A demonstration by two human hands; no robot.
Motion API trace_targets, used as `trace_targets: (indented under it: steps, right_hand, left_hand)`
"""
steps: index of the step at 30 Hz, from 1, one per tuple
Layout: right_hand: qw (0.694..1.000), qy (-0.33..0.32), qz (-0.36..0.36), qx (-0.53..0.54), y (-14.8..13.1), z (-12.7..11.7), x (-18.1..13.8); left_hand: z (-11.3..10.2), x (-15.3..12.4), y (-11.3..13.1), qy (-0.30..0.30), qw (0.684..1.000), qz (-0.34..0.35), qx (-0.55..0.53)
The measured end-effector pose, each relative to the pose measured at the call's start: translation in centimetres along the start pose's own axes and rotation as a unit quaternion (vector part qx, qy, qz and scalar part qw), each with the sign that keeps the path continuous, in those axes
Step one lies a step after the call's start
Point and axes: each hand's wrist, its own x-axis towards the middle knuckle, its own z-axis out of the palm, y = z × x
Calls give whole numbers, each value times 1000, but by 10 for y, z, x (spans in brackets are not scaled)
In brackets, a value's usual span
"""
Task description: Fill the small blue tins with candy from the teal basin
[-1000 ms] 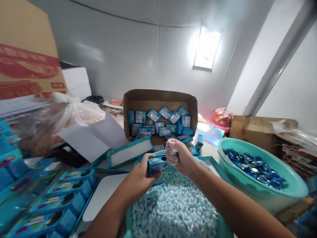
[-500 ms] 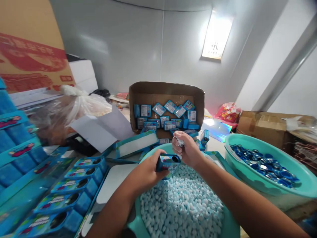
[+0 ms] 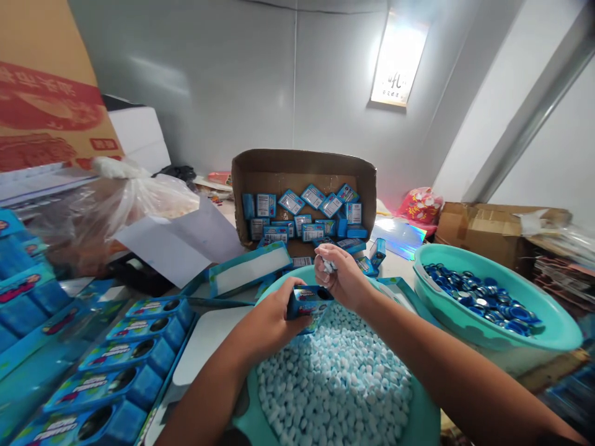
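Note:
My left hand (image 3: 281,313) is wrapped round a small blue box (image 3: 310,300) with a round hole in its top. Just right of that hole and slightly higher, my right hand (image 3: 341,272) is closed on a few white candies (image 3: 328,265), part of which show between the fingers. Both hands are over a turquoise basin (image 3: 427,409) filled with pale blue and white candies (image 3: 339,378). Fingers of the left hand behind the box are hidden.
Open-holed blue boxes (image 3: 144,350) stand in a row at left. Behind the basin, a cardboard box (image 3: 302,162) lies open with several small packs (image 3: 313,197) inside. At right, a second turquoise basin (image 3: 548,297) holds blue caps (image 3: 488,303). White papers (image 3: 171,238) lie back left.
The whole view has shifted a little, so the surroundings appear farther left. Both hands keep nearly the same pose, the right one still closed on the candies beside the box.

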Motion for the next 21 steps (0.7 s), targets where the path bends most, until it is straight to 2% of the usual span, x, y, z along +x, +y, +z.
trace_targets:
  steps: [11, 21]
  right_hand:
    - [1000, 2, 18, 3, 2, 1, 0]
    - [1000, 12, 25, 11, -1, 3, -2]
  left_hand:
    - [1, 0, -1, 6, 1000, -13, -1]
    - [1, 0, -3, 15, 1000, 4, -3]
